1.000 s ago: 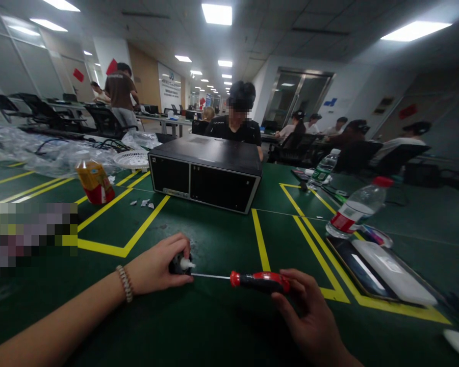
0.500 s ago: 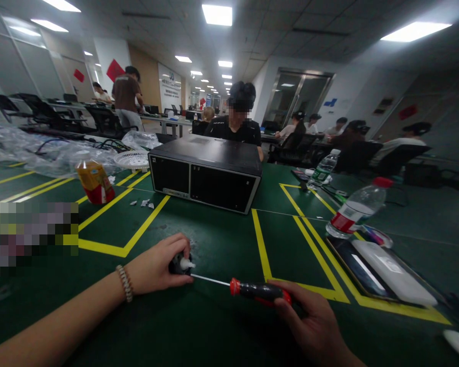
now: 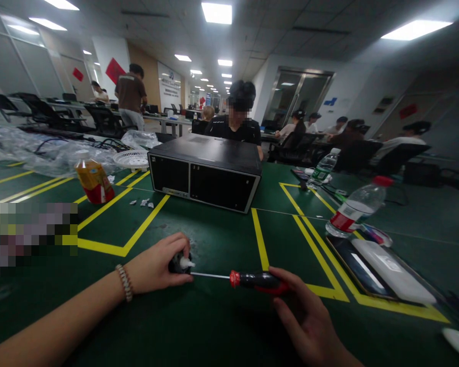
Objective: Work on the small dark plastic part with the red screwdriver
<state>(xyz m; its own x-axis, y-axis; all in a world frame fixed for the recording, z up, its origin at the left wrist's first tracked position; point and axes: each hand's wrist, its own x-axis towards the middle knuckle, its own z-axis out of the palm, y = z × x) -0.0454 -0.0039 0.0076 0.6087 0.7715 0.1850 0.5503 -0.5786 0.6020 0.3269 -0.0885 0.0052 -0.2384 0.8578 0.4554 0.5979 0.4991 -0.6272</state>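
Observation:
My left hand [image 3: 164, 262], wearing a beaded bracelet, is closed around a small dark part [image 3: 176, 264] on the table. A white shaft-like piece [image 3: 185, 263] sticks out of that part, and my fingers hide much of the rest. A screwdriver [image 3: 258, 280] with a black and red handle lies nearly level, its thin metal shank reaching the part's right side. Where the tip meets the part is too small to make out. My right hand [image 3: 306, 316] holds the handle's rear end, index finger along it and thumb lowered away from it.
Across the green table [image 3: 222, 326] stands a black box-shaped case [image 3: 222, 186], with a person seated behind it. An orange drink bottle [image 3: 94, 178] and scraps of paper [image 3: 145, 203] lie left. Right are a red-capped bottle [image 3: 357, 209], a phone [image 3: 367, 272] and a white slab [image 3: 393, 272].
My right hand's fingers have loosened and shifted on the screwdriver handle, the thumb dropping away from it. The handle has turned and risen slightly. My left hand stays in place.

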